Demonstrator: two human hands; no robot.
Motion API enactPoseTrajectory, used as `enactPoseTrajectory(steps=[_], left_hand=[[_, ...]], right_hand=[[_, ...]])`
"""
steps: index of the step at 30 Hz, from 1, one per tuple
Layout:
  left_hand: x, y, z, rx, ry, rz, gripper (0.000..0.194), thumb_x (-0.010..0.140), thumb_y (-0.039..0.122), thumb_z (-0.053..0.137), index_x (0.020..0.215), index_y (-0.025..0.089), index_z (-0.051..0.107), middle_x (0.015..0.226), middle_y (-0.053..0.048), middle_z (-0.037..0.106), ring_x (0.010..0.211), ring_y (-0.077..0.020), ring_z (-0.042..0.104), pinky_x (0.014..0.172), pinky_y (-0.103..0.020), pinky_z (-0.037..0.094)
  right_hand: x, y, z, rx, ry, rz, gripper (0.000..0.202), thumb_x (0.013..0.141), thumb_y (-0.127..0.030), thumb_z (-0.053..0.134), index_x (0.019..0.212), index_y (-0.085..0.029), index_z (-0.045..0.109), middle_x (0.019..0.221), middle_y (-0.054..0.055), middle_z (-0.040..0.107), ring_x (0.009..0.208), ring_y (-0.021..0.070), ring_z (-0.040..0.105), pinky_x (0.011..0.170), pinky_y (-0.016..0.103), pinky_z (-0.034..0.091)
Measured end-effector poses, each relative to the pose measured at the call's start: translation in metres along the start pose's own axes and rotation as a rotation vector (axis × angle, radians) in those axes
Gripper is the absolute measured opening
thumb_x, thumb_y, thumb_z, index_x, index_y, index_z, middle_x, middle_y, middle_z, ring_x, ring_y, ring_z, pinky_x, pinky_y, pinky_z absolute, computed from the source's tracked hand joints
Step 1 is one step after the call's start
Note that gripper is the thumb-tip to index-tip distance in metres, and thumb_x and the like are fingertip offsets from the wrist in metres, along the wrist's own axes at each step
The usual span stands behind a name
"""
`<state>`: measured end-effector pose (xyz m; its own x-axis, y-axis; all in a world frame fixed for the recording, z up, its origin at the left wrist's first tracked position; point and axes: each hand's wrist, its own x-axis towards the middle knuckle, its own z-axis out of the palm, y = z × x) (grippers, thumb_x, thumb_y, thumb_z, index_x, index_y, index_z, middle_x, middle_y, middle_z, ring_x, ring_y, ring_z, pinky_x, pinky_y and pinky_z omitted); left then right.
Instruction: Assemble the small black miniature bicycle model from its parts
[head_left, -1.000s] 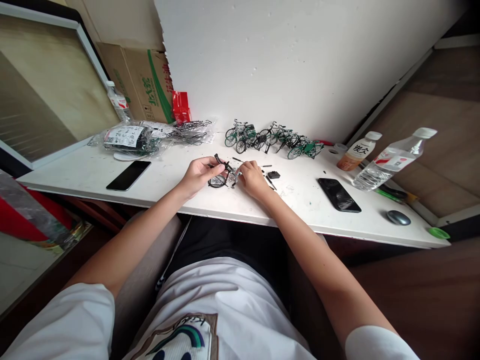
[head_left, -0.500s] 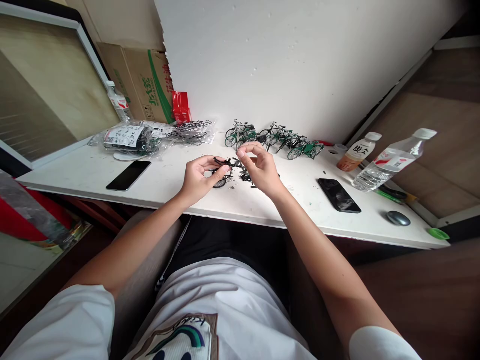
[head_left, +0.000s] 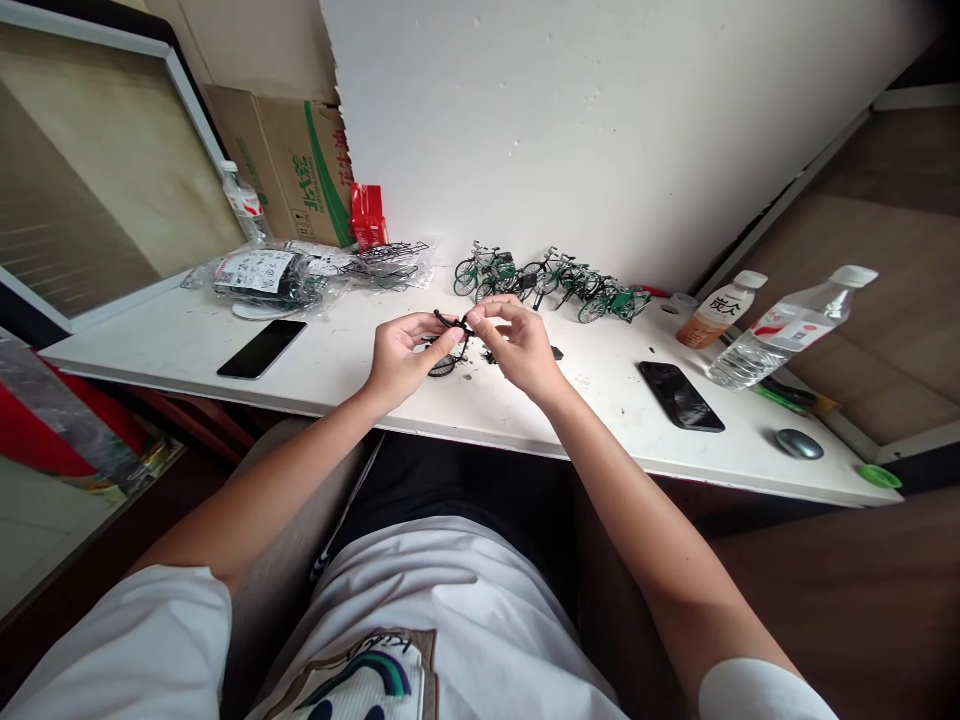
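In the head view, my left hand (head_left: 405, 355) is closed, pinching a small black model bicycle (head_left: 464, 342) between thumb and fingers above the table. A thin spoked wheel (head_left: 442, 367) shows just below that hand; whether it is joined to the held piece is hard to tell. My right hand (head_left: 519, 345) is closed too, its thumb and fingertips meeting the model's upper part beside my left fingertips. Any small part between those fingertips is hidden. Small dark and green parts (head_left: 489, 356) lie on the table, partly behind my right hand, with a black piece (head_left: 556, 353) beside it.
Several green and black model bicycles (head_left: 555, 275) stand along the back wall. Plastic bags of parts (head_left: 259, 275) lie at the left, near a phone (head_left: 262, 349). On the right are another phone (head_left: 681, 396), two bottles (head_left: 787, 330), a mouse (head_left: 799, 444) and a green cap (head_left: 879, 476).
My right hand has come down and slightly left, and its fingertips now touch the model bicycle. My left hand keeps its hold. The view has shifted slightly.
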<state>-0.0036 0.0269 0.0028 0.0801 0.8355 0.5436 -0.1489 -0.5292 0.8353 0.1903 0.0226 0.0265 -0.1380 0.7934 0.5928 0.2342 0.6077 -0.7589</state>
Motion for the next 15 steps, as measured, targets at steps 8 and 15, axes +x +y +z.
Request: enactPoseTrajectory(steps=[8,15], left_hand=[[-0.003,0.004,0.006,-0.061,0.029,-0.048,0.041,0.077,0.047,0.096,0.099,0.015,0.082,0.098,-0.011,0.084,0.09,-0.0245,0.082,0.084,-0.034,0.064],[-0.005,0.008,0.008,-0.052,0.045,-0.051,0.045,0.076,0.049,0.097,0.102,0.015,0.081,0.101,-0.011,0.084,0.093,-0.0249,0.082,0.089,-0.036,0.065]], right_hand=[[-0.003,-0.008,0.006,0.107,0.021,0.171,0.056,0.087,-0.075,0.076,0.097,-0.02,0.079,0.114,0.01,0.074,0.11,0.0248,0.067,0.089,0.035,0.055],[-0.005,-0.019,0.007,0.194,-0.029,0.215,0.054,0.088,-0.075,0.076,0.09,-0.021,0.076,0.098,0.006,0.075,0.096,0.021,0.067,0.09,0.035,0.054]])
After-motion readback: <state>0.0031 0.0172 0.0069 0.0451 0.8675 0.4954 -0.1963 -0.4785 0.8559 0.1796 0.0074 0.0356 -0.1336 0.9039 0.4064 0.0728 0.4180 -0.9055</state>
